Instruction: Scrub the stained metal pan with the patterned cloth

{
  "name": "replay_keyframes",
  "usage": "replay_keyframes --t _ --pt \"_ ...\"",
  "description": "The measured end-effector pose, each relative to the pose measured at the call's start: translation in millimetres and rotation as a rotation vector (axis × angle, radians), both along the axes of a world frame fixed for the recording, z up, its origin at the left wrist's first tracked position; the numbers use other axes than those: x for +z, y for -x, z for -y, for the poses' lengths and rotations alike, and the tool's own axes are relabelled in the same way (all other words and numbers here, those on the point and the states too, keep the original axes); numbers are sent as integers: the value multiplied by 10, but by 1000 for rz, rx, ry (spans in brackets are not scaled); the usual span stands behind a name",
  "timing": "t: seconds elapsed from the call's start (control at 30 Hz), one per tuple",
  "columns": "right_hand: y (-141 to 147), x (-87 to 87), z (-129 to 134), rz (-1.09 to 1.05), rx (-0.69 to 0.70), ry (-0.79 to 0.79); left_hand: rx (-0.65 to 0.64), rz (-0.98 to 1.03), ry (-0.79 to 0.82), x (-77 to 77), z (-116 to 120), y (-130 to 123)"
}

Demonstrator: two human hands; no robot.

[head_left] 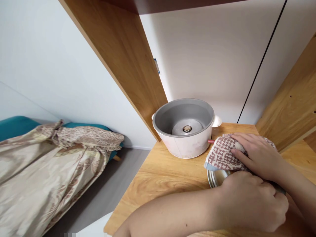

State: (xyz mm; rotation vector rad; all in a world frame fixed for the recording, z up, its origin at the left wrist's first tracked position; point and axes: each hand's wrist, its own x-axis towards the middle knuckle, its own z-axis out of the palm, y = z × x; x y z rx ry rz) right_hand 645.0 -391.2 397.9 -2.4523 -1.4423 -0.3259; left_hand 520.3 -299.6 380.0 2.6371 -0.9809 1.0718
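Note:
My right hand (261, 158) lies over a brown-and-white houndstooth cloth (224, 154), pressing it against something beneath, its thumb a little apart from the fingers. Below it, my left hand (254, 200) is closed in a fist at a round metal pot (218, 177), of which only part of the banded, shiny rim shows. My left forearm and both hands cover the rest of the pot. Just left of the cloth stands the white rice cooker body (185, 144), lidless, with its grey inside and central sensor button (187, 128) in view.
The wooden tabletop (145, 168) carries these things between a left wooden post (123, 56) and a right wooden panel (293, 95). A dark shelf (187, 5) hangs overhead. Further left, a teal sofa (19, 123) is draped with a patterned cover (49, 171).

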Motion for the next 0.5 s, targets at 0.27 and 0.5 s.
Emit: replay_keyframes --t 0.27,0.5 --pt "-4 -4 3 19 7 -12 10 71 37 -19 7 -1" --pt "-12 -5 4 26 15 -15 7 78 46 -20 1 -3"
